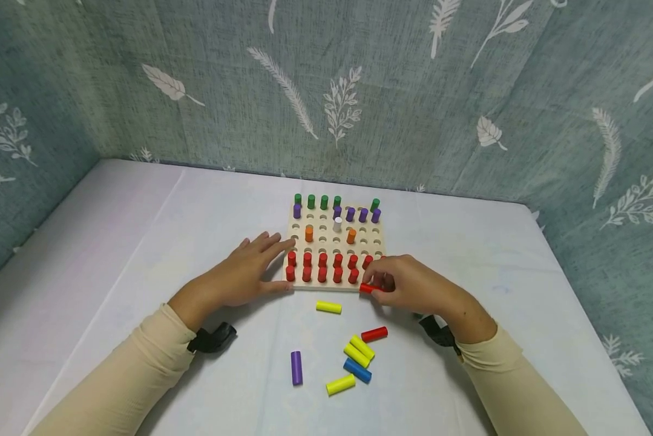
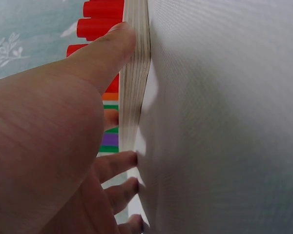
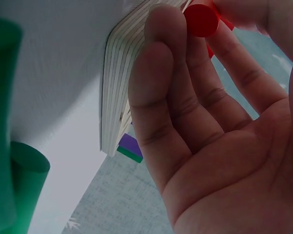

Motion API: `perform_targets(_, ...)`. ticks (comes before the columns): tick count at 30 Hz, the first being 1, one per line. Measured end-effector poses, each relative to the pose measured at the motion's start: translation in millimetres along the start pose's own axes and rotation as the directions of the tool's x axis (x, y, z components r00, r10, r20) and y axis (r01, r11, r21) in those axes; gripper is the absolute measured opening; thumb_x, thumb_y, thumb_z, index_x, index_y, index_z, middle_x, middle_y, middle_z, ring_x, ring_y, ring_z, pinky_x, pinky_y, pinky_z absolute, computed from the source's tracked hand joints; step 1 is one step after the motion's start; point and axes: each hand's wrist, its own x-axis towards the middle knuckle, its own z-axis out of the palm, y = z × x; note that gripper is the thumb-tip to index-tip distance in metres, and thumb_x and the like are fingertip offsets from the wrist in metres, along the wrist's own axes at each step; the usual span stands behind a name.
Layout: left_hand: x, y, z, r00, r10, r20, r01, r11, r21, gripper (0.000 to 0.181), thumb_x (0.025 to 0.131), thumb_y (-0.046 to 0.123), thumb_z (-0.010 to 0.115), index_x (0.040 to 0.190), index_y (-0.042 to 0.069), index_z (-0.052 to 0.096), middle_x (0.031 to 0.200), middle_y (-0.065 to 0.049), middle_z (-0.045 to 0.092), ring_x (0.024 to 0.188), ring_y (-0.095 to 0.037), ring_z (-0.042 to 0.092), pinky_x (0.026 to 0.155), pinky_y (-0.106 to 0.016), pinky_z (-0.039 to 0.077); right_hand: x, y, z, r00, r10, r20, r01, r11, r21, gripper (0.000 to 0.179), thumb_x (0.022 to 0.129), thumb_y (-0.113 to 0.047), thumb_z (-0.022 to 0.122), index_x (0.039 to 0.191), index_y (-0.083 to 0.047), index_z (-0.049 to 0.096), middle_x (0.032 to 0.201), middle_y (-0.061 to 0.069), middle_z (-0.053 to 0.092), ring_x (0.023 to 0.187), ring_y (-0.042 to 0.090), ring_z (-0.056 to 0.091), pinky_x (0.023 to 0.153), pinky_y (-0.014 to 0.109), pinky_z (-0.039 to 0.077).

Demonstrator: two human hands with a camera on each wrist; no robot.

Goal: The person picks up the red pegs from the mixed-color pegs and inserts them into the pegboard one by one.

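A wooden pegboard holds two rows of red pegs at its near side. My left hand rests at the board's left side with fingers extended; in the left wrist view its thumb presses the layered wood edge. With thumb and fingertips my right hand pinches a red peg, tilted over the board's near right corner. The round end of that red peg shows in the right wrist view.
Green pegs, purple pegs, a white peg and orange pegs stand farther back. Loose on the table lie yellow pegs, a red peg, a blue peg and a purple peg. Green pegs lie near my right wrist.
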Motion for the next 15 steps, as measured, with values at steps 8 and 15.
perform_targets(8,-0.2,-2.6,4.5,1.000,0.012,-0.012,-0.012,1.000,0.006,0.089,0.086,0.055,0.072,0.158,0.025,0.029,0.162,-0.019,0.030,0.152,-0.042,0.020,0.122,-0.062,0.014,-0.2,2.0,4.8,1.000,-0.011,-0.024,0.011,1.000,-0.027,0.019,0.086,-0.008,0.073,0.104,-0.015,0.070,0.079,-0.005,0.061,0.072,0.011,0.055,0.063,0.023,0.051)
perform_targets(15,-1.0,-4.0,7.2,0.999,0.020,-0.030,-0.019,1.000,0.010,0.090,0.085,0.054,0.073,0.158,0.024,0.030,0.162,-0.019,0.030,0.152,-0.043,0.020,0.122,-0.062,0.014,0.2,3.2,8.4,0.999,-0.029,-0.042,0.027,0.999,-0.042,0.019,0.086,-0.007,0.073,0.104,-0.014,0.070,0.080,-0.005,0.062,0.073,0.011,0.055,0.063,0.023,0.051)
